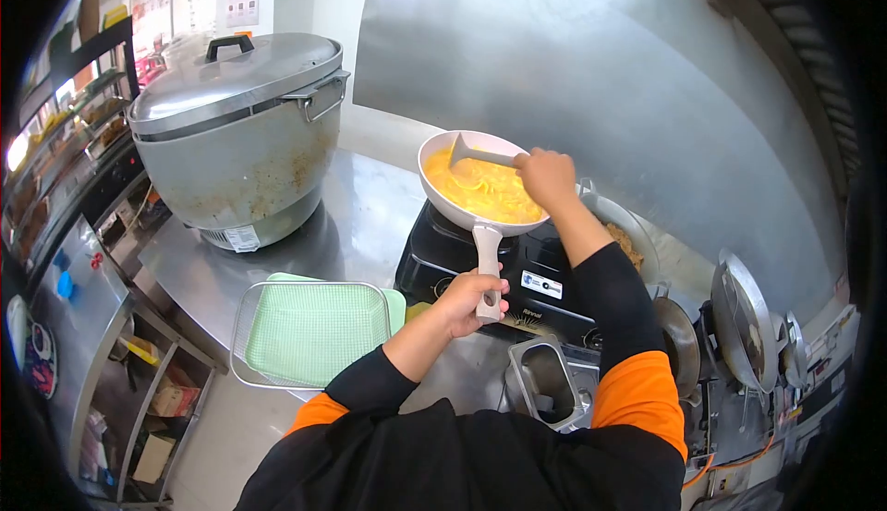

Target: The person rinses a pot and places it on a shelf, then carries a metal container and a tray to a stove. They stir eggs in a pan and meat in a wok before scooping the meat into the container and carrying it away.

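Observation:
A light-coloured frying pan [434, 188] sits on the black gas stove [434, 252], holding a yellow, egg-like mixture [490, 192] with soft folds in it. My left hand [469, 300] is wrapped round the pan's beige handle [487, 252]. In my right hand [547, 178] is a grey spatula [485, 155], gripped by its handle. Its flat head [458, 151] rests in the yellow mixture near the pan's far left side.
A large lidded rice cooker [240, 141] stands at the left. Near me lies a wire basket [314, 334] over a green tray [395, 308]. A metal container [545, 382] is close to my body. Another pan with brown food [626, 245] and more woks [744, 322] line the right.

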`<act>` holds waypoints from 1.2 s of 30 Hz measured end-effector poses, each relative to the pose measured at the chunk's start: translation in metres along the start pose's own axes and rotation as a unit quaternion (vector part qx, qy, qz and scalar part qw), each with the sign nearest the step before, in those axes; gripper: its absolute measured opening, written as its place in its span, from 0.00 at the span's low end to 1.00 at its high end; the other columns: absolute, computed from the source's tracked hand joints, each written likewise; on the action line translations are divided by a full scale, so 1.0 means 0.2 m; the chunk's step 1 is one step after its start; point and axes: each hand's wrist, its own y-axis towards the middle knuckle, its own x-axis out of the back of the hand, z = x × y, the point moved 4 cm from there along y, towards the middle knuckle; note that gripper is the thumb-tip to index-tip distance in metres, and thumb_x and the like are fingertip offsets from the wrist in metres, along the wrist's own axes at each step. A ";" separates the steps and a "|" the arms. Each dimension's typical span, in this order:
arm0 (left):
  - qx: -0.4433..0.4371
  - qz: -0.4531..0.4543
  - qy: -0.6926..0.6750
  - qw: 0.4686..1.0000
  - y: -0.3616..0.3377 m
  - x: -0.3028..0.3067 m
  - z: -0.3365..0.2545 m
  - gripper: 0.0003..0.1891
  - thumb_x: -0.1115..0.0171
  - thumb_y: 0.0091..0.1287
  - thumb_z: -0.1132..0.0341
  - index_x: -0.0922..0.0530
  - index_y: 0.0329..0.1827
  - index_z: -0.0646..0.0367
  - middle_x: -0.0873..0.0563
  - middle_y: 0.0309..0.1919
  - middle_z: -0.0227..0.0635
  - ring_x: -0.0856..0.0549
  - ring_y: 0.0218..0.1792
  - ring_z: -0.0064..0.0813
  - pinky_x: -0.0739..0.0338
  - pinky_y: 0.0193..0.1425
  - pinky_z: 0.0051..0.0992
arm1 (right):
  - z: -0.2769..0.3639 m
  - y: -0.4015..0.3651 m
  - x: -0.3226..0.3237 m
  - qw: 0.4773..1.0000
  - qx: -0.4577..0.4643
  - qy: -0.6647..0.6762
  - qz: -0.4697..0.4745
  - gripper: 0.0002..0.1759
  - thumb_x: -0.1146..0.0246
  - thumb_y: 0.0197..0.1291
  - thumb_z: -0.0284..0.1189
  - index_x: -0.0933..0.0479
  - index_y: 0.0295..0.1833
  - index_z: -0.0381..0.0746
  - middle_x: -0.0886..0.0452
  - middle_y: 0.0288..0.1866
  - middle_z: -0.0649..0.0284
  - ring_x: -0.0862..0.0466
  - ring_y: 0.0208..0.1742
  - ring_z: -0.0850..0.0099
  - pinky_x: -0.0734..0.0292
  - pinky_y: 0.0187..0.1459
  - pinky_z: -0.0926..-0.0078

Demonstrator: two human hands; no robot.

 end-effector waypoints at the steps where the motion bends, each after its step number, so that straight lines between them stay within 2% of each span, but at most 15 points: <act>1: 0.000 0.002 0.000 1.000 0.00 0.00 0.00 0.23 0.46 0.53 0.73 0.41 0.53 0.54 0.25 0.28 0.33 0.23 0.22 0.28 0.27 0.24 0.27 | -0.03 -0.01 0.06 1.000 -0.019 0.014 0.011 0.08 0.45 0.49 0.32 0.22 0.35 0.46 0.22 0.30 0.62 0.21 0.33 0.64 0.28 0.34 0.64; 3: -0.001 -0.012 0.006 1.000 -0.01 -0.01 -0.01 0.22 0.45 0.53 0.72 0.38 0.52 0.53 0.25 0.28 0.31 0.23 0.21 0.25 0.28 0.23 0.26 | -0.13 -0.03 0.19 0.988 -0.101 0.095 0.073 0.11 0.43 0.49 0.34 0.22 0.39 0.45 0.21 0.35 0.59 0.21 0.36 0.63 0.28 0.38 0.65; 5: 0.000 -0.017 0.004 1.000 -0.01 -0.01 0.00 0.22 0.44 0.52 0.72 0.37 0.51 0.53 0.24 0.28 0.31 0.23 0.20 0.23 0.28 0.23 0.25 | -0.25 -0.07 0.32 0.982 -0.099 0.122 0.106 0.13 0.42 0.49 0.34 0.23 0.42 0.43 0.20 0.37 0.56 0.21 0.37 0.63 0.28 0.39 0.67; 7: 0.002 -0.012 -0.003 1.000 0.01 0.00 0.00 0.22 0.44 0.52 0.72 0.37 0.51 0.53 0.24 0.28 0.31 0.23 0.20 0.24 0.28 0.23 0.26 | -0.39 -0.13 0.40 0.972 -0.088 0.165 0.145 0.13 0.42 0.50 0.33 0.23 0.40 0.39 0.20 0.30 0.56 0.21 0.30 0.67 0.28 0.35 0.70; 10: 0.000 -0.010 0.000 1.000 0.00 0.00 0.00 0.22 0.44 0.52 0.72 0.37 0.51 0.53 0.24 0.28 0.31 0.23 0.20 0.24 0.28 0.23 0.26 | -0.50 -0.23 0.49 0.914 -0.129 0.264 0.280 0.13 0.43 0.51 0.33 0.23 0.37 0.35 0.23 0.23 0.60 0.24 0.22 0.73 0.29 0.28 0.76; 13: -0.003 -0.010 -0.003 1.000 0.00 -0.01 0.00 0.22 0.44 0.52 0.73 0.37 0.51 0.53 0.24 0.28 0.31 0.23 0.20 0.24 0.28 0.23 0.26 | -0.51 -0.30 0.42 0.890 -0.133 0.291 0.326 0.13 0.43 0.52 0.34 0.24 0.35 0.32 0.26 0.19 0.63 0.28 0.18 0.77 0.31 0.24 0.78; 16: -0.001 -0.002 -0.005 1.000 -0.01 -0.01 0.00 0.22 0.44 0.52 0.73 0.38 0.50 0.53 0.24 0.28 0.31 0.23 0.20 0.24 0.28 0.23 0.26 | -0.33 -0.32 0.33 0.867 -0.123 0.350 0.332 0.13 0.43 0.53 0.33 0.24 0.33 0.32 0.27 0.18 0.65 0.28 0.18 0.77 0.32 0.23 0.78; 18: -0.001 -0.004 -0.004 1.000 -0.01 -0.02 -0.01 0.22 0.44 0.52 0.73 0.38 0.50 0.53 0.24 0.27 0.31 0.23 0.20 0.24 0.28 0.23 0.26 | -0.19 -0.29 0.29 0.875 -0.112 0.350 0.315 0.13 0.44 0.53 0.33 0.25 0.33 0.32 0.27 0.17 0.63 0.26 0.19 0.76 0.31 0.24 0.77; 21: 0.006 -0.007 0.005 1.000 -0.01 -0.02 -0.01 0.22 0.44 0.52 0.73 0.38 0.50 0.53 0.25 0.27 0.31 0.23 0.19 0.24 0.27 0.23 0.26 | -0.05 -0.22 0.23 0.890 -0.122 0.339 0.279 0.14 0.44 0.52 0.34 0.23 0.31 0.32 0.24 0.19 0.56 0.23 0.21 0.68 0.29 0.25 0.71; 24: 0.011 -0.004 0.011 1.000 -0.01 -0.02 -0.02 0.23 0.43 0.51 0.73 0.38 0.51 0.53 0.25 0.27 0.31 0.23 0.19 0.24 0.27 0.22 0.26 | 0.08 -0.10 0.11 0.936 -0.052 0.231 0.260 0.15 0.45 0.52 0.34 0.24 0.33 0.31 0.24 0.19 0.54 0.23 0.19 0.66 0.30 0.24 0.70; 26: 0.012 -0.003 0.012 1.000 0.00 -0.02 -0.01 0.23 0.43 0.51 0.73 0.38 0.51 0.53 0.25 0.27 0.32 0.23 0.19 0.24 0.27 0.22 0.26 | 0.20 -0.03 0.05 0.953 -0.007 0.136 0.269 0.11 0.46 0.49 0.29 0.22 0.28 0.31 0.23 0.22 0.48 0.21 0.23 0.60 0.28 0.27 0.66; 29: 0.012 -0.003 0.011 1.000 -0.01 -0.02 -0.02 0.23 0.44 0.51 0.73 0.39 0.51 0.53 0.25 0.27 0.32 0.23 0.19 0.24 0.27 0.22 0.26 | 0.33 0.06 0.07 0.948 0.011 0.081 0.307 0.10 0.49 0.48 0.24 0.21 0.28 0.34 0.21 0.30 0.49 0.20 0.30 0.59 0.27 0.34 0.66; 32: 0.008 -0.003 0.014 1.000 -0.01 -0.03 -0.01 0.21 0.45 0.52 0.73 0.38 0.50 0.54 0.25 0.27 0.32 0.23 0.20 0.24 0.27 0.23 0.26 | 0.37 0.15 0.09 0.931 -0.079 0.142 0.328 0.11 0.48 0.47 0.24 0.21 0.35 0.36 0.20 0.35 0.54 0.19 0.33 0.63 0.26 0.35 0.68; 33: 0.004 -0.004 0.016 1.000 -0.01 -0.03 -0.02 0.20 0.45 0.52 0.73 0.37 0.49 0.55 0.25 0.28 0.32 0.23 0.21 0.24 0.27 0.23 0.26 | 0.37 0.17 0.06 0.923 -0.120 0.138 0.339 0.14 0.48 0.49 0.24 0.23 0.42 0.39 0.21 0.42 0.58 0.20 0.41 0.66 0.26 0.39 0.71; 36: 0.009 0.006 0.005 1.000 0.01 -0.01 -0.01 0.20 0.45 0.52 0.74 0.39 0.49 0.54 0.25 0.27 0.33 0.23 0.21 0.27 0.27 0.24 0.28 | 0.38 0.25 -0.04 0.932 -0.169 0.115 0.300 0.15 0.48 0.52 0.27 0.23 0.45 0.42 0.23 0.46 0.57 0.23 0.48 0.67 0.27 0.44 0.71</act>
